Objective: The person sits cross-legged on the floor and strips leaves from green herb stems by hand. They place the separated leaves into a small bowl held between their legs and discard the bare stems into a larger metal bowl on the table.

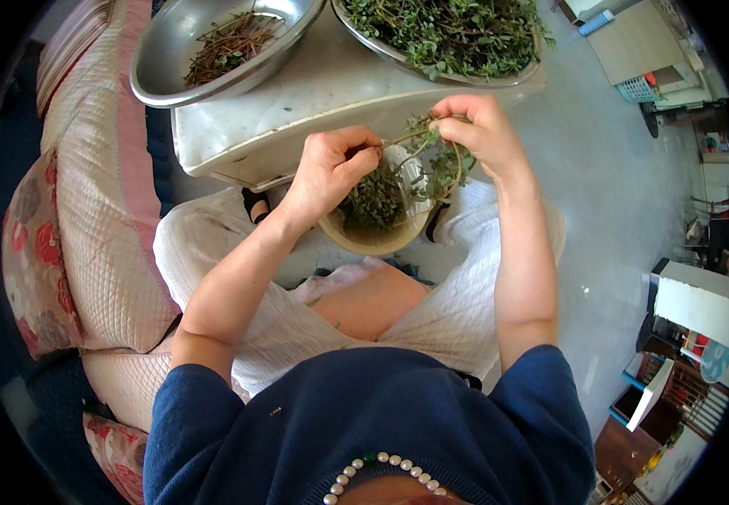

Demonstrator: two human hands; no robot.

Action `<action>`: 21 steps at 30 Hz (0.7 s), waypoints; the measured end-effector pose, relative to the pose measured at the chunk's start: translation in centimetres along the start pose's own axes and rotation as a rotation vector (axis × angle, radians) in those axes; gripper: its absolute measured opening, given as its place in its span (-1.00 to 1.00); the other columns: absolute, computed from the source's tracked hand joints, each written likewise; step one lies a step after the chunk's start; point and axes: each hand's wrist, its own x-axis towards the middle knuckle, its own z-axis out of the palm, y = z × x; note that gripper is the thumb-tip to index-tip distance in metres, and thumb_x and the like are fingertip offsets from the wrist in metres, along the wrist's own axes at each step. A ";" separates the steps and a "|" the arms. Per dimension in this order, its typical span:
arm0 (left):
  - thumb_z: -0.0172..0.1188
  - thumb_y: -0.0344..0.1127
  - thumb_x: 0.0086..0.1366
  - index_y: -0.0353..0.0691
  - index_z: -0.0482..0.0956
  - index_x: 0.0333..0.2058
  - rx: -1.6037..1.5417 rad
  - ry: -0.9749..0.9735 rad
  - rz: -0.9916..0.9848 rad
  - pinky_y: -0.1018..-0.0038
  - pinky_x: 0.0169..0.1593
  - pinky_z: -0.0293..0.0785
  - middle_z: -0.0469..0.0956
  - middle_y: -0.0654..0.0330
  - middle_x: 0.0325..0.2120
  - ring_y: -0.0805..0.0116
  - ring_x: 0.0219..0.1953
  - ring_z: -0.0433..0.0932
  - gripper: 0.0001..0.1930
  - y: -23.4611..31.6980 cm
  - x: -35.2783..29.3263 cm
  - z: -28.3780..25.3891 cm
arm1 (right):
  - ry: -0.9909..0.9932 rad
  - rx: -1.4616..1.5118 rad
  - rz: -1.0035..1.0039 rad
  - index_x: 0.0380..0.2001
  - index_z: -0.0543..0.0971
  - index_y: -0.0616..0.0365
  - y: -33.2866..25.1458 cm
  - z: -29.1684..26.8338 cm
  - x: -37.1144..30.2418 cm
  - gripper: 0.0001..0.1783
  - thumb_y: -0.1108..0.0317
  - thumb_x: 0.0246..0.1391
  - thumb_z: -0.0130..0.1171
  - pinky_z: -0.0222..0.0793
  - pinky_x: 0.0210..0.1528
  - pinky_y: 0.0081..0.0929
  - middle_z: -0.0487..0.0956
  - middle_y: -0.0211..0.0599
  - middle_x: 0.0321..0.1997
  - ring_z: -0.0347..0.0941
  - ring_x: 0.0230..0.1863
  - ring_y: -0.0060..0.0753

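Observation:
Both my hands are closed in a pinch on a leafy green sprig (453, 167) with a thin, long stem. My left hand (331, 164) grips one end of the stem. My right hand (486, 135) holds it farther right, and leaves hang below the fingers. Under the sprig, between my knees, stands a beige bucket (373, 244) with leafy greens (374, 200) in it. A whitish, ribbed piece (413, 177) shows at its right side, partly covered by the sprig. My left hand partly hides the bucket's left rim.
On the white marble-like table (297, 105) ahead stand a metal basin (158, 88) with bare stems (228, 49) and another basin (499, 82) heaped with greens (457, 34). A quilted sofa (103, 210) runs along the left. Furniture (701, 295) lines the right side.

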 end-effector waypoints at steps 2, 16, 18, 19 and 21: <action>0.03 -0.44 0.15 -0.38 0.51 -0.40 0.009 0.081 0.075 0.62 -0.43 0.28 0.42 0.34 -0.60 0.62 -0.51 0.32 -0.87 -0.4 0.1 0.2 | -0.007 0.033 0.006 -0.49 0.56 0.29 0.0 0.2 0.1 -0.87 0.42 -0.12 0.15 0.21 -0.47 -0.68 0.49 -0.53 -0.55 0.31 -0.50 -0.74; 0.02 -0.34 0.17 -0.37 0.51 -0.38 -0.198 -0.068 -0.142 0.60 -0.53 0.15 0.35 0.36 -0.65 0.59 -0.59 0.25 -0.81 1.7 1.4 -1.7 | 0.078 0.276 -0.013 -0.45 0.54 0.31 -0.2 0.3 -0.5 -0.86 0.44 -0.11 0.14 0.24 -0.47 -0.71 0.51 -0.48 -0.53 0.34 -0.51 -0.74; 0.03 -0.34 0.17 -0.39 0.53 -0.34 0.079 -0.042 0.031 0.54 -0.44 0.32 0.47 0.22 -0.61 0.51 -0.53 0.38 -0.79 1.9 1.4 -1.9 | 0.068 0.271 0.008 -0.45 0.54 0.31 -0.8 0.1 -0.8 -0.86 0.44 -0.10 0.14 0.24 -0.47 -0.70 0.51 -0.47 -0.52 0.35 -0.50 -0.73; 0.04 -0.35 0.17 -0.39 0.53 -0.33 0.148 -0.027 0.108 0.52 -0.40 0.36 0.49 0.18 -0.59 0.49 -0.51 0.41 -0.79 1.7 1.4 -2.1 | 0.065 0.270 0.019 -0.46 0.54 0.31 -1.2 0.1 -0.8 -0.86 0.43 -0.10 0.14 0.24 -0.47 -0.70 0.51 -0.47 -0.52 0.35 -0.50 -0.72; 0.04 -0.39 0.15 -0.39 0.54 -0.32 0.236 -0.021 0.143 0.47 -0.28 0.44 0.55 0.06 -0.51 0.43 -0.44 0.48 -0.80 1.9 1.1 -2.5 | 0.078 0.286 0.023 -0.46 0.54 0.31 -1.5 0.1 -0.8 -0.86 0.43 -0.10 0.15 0.24 -0.47 -0.69 0.50 -0.47 -0.53 0.35 -0.50 -0.72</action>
